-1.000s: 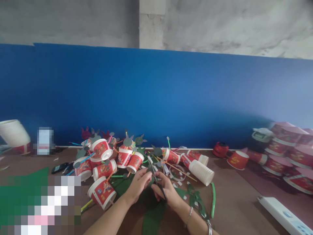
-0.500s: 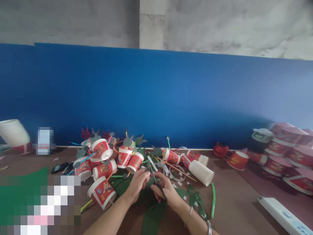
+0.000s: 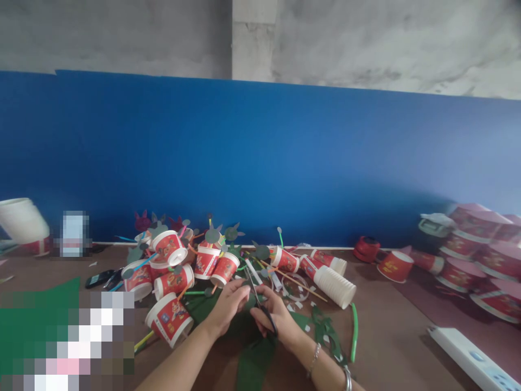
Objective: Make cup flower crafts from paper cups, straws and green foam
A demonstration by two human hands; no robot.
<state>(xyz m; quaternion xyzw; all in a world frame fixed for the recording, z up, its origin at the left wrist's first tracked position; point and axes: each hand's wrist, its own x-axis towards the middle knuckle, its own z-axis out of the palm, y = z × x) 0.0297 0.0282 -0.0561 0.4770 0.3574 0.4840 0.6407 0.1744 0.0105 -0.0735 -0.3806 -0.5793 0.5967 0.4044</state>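
Note:
My right hand (image 3: 274, 317) is closed around the black handles of a pair of scissors (image 3: 267, 314), whose blades point up and away from me. My left hand (image 3: 228, 305) is pinched close to the blades. A small dark green paper piece (image 3: 247, 283) shows at its fingertips, mostly hidden by the fingers. Beneath both hands lies dark green paper (image 3: 254, 364). Left of my left hand are red printed paper cups (image 3: 171, 320) with straws and paper animal shapes attached.
A stack of white-rimmed cups (image 3: 336, 288) lies right of my hands, near green paper scraps (image 3: 325, 331) and a green tube (image 3: 354, 334). Farther right stand a white power strip (image 3: 468, 353) and piled red paper bowls (image 3: 484, 260). A blue wall panel (image 3: 260, 163) rises behind the table.
Hardly anything differs. The scissor blades look slightly shifted between my hands; both hands stay in nearly the same place.

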